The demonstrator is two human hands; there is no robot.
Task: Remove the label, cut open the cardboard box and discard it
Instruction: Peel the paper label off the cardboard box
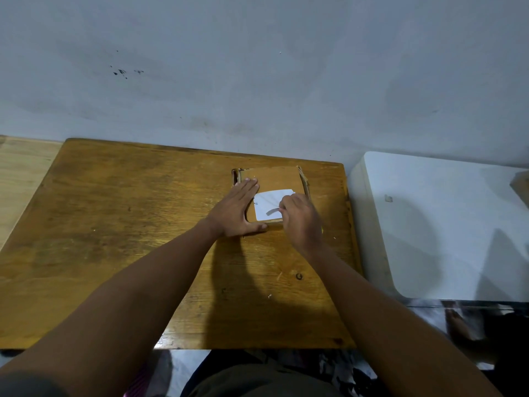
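A flat brown cardboard box [274,179] lies on the wooden table [128,239], toward its far right corner. A white label [267,204] is stuck on the box's near half. My left hand [236,210] lies flat with straight fingers on the box's left side, thumb along its near edge. My right hand [300,220] is over the label's right edge, fingers curled, and seems to pinch that edge; its fingertips are partly hidden.
A white block-like surface [446,224] stands just right of the table. A pale wooden surface [20,173] adjoins the table on the left. A grey wall [257,81] rises directly behind the table. Dark clutter lies on the floor at lower right.
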